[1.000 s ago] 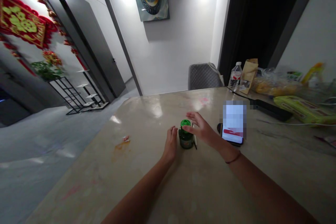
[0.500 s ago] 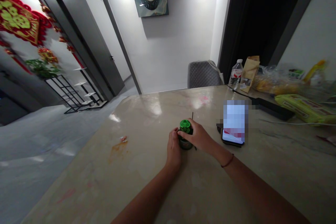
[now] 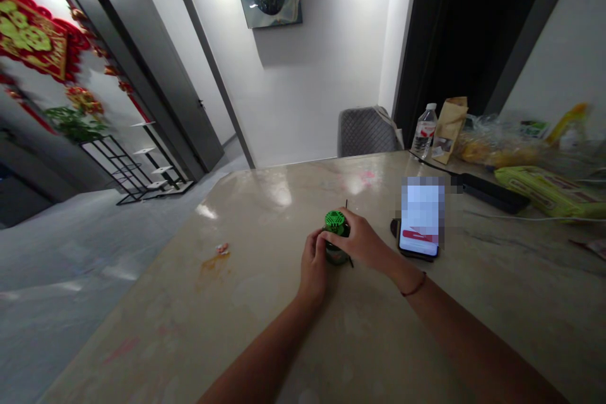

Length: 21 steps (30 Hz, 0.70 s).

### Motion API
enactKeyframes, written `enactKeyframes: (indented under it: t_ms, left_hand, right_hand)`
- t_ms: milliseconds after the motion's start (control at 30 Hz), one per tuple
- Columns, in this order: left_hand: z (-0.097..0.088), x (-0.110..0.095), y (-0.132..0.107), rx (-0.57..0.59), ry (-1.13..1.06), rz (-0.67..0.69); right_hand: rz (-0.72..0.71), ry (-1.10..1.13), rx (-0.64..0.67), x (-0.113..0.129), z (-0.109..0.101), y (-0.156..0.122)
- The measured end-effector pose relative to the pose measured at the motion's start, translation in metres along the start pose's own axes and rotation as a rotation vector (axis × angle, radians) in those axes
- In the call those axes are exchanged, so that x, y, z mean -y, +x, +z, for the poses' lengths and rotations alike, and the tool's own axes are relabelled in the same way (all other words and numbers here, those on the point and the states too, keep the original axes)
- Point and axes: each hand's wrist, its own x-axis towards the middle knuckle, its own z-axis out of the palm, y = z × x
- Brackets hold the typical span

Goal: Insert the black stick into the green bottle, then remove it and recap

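Left hand (image 3: 313, 271) cupped against its side and right hand (image 3: 368, 245) curled around it, a dark jar (image 3: 336, 257) stands upright between them on the tabletop (image 3: 265, 233), long axis vertical, green lid (image 3: 334, 219) facing up.

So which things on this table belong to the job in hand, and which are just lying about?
In use: green-lidded jar, between left hand and right hand.
Lying about: phone, water bottle, paper bag, yellow-green packet; perhaps also the thin dark stick beside the jar.

Jar (image 3: 336, 256) on table (image 3: 180, 322), between left hand (image 3: 313, 270) and right hand (image 3: 367, 245); phone (image 3: 419, 245) right (bottle (image 3: 425, 132) farther back); chair (image 3: 365, 132) beyond table.
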Motion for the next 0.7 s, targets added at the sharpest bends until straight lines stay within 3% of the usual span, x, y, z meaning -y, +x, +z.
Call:
enactKeyframes:
  t_ms: [233, 400, 500, 600, 700]
  left_hand:
    - [0.001, -0.005, -0.006, 0.056, 0.042, 0.118]
    - [-0.003, -0.035, 0.001, 0.131, -0.058, 0.159]
    - [-0.003, -0.052, 0.009, 0.224, -0.339, -0.14]
    - [-0.002, -0.058, 0.012, 0.415, -0.584, -0.473]
    - [-0.001, -0.054, 0.009, 0.523, -0.696, -0.657]
  right_hand:
    - [-0.001, 0.05, -0.035, 0.006, -0.015, 0.003]
    - [-0.028, 0.166, -0.033, 0.016, -0.028, 0.005]
    - [-0.033, 0.268, 0.009, 0.022, -0.035, 0.005]
    - [-0.036, 0.392, 0.089, 0.027, -0.038, 0.003]
    - [-0.034, 0.437, 0.145, 0.029, -0.037, 0.002]
